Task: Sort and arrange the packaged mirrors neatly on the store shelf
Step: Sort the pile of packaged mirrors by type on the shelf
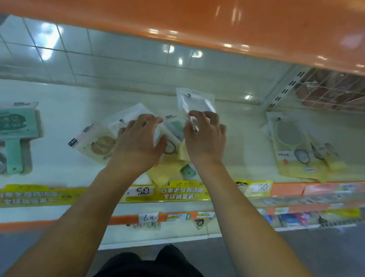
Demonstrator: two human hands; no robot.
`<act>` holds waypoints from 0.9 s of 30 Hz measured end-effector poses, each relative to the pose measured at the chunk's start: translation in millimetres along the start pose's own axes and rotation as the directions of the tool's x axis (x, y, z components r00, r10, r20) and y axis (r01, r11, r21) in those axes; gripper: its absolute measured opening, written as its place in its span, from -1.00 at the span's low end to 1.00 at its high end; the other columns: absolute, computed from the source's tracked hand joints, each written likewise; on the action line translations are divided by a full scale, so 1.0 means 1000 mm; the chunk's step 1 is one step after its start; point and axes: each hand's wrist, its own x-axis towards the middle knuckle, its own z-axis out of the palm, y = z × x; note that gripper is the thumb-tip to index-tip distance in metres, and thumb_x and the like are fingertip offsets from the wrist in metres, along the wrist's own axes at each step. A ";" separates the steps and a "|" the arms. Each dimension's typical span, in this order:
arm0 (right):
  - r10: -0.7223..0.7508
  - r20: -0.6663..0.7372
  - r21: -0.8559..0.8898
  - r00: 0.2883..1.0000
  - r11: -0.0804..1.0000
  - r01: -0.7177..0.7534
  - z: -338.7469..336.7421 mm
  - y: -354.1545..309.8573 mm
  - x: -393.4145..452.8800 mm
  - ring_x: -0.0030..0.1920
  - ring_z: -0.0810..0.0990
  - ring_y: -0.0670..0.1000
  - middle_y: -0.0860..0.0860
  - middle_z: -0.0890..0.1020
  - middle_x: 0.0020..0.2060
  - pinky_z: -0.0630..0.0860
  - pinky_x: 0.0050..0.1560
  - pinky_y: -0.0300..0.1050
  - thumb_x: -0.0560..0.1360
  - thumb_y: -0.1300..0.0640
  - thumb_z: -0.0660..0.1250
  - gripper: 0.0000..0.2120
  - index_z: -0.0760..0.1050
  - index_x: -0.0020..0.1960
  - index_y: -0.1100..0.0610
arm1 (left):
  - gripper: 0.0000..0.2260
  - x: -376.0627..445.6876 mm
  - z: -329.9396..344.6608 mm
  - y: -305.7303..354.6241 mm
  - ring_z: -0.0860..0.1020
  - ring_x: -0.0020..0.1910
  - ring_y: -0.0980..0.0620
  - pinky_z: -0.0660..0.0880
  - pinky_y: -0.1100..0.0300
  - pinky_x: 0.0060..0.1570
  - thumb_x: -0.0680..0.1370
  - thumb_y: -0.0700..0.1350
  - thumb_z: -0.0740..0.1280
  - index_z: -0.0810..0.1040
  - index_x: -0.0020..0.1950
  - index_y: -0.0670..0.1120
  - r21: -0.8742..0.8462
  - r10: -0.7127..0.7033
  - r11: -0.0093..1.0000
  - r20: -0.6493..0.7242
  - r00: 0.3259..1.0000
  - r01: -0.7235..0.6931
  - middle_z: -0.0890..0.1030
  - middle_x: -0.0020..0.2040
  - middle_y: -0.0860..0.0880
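**Two hands sorting packaged mirrors on a shop shelf**

A loose pile of packaged mirrors point(172, 134) lies in the middle of a pale shelf point(68, 108), partly hidden beneath both hands. The right hand point(205, 139) pinches the lower edge of one clear packet point(193, 103), tilting it up toward the back; its contents are too blurred to make out. The left hand point(140, 139) lies on the pile with fingers spread and slightly bent, resting on a white packet point(96, 140) that shows a round brownish shape.

To the left, well apart, a green hand mirror point(11, 128) in its packet lies flat, with more handled mirrors beside it cut off by the frame edge. To the right, a stack of yellow-backed mirror packets point(297, 149) lies fanned out. Yellow price tags point(143, 191) line the shelf's orange front edge. An orange shelf point(195, 8) above fills the top of the view. A wire basket point(347, 93) at the far right holds blurred goods.
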 end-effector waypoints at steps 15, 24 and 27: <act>0.155 -0.169 -0.004 0.973 0.987 -0.158 -0.069 0.119 -0.016 0.06 0.54 0.21 0.02 0.53 0.13 0.42 0.08 0.02 0.42 -0.13 0.15 -0.61 0.57 0.15 -0.08 | -0.49 0.010 0.070 0.113 0.52 0.18 -0.16 0.47 -0.08 0.12 0.45 0.17 0.09 0.48 0.29 -0.04 0.012 0.226 0.974 0.072 0.972 -0.227 0.49 0.26 -0.06; 0.159 -0.192 0.026 0.968 0.987 -0.157 -0.118 0.223 0.006 -0.02 0.54 0.26 0.07 0.55 0.10 0.47 0.03 0.07 0.42 -0.07 0.21 -0.67 0.59 0.11 -0.04 | -0.61 0.018 0.130 0.218 0.47 0.25 -0.12 0.39 -0.04 0.17 0.54 0.05 0.26 0.45 0.34 -0.03 0.067 0.205 0.974 0.135 0.969 -0.216 0.44 0.33 -0.04; 0.117 -0.152 0.008 0.981 0.993 -0.117 -0.125 0.249 0.017 0.05 0.55 0.23 0.04 0.54 0.11 0.47 0.05 0.07 0.41 -0.13 0.13 -0.61 0.57 0.13 -0.07 | -0.62 0.022 0.145 0.244 0.46 0.25 -0.12 0.40 -0.04 0.16 0.55 0.03 0.27 0.44 0.35 -0.04 0.080 0.197 0.975 0.118 0.973 -0.207 0.44 0.33 -0.04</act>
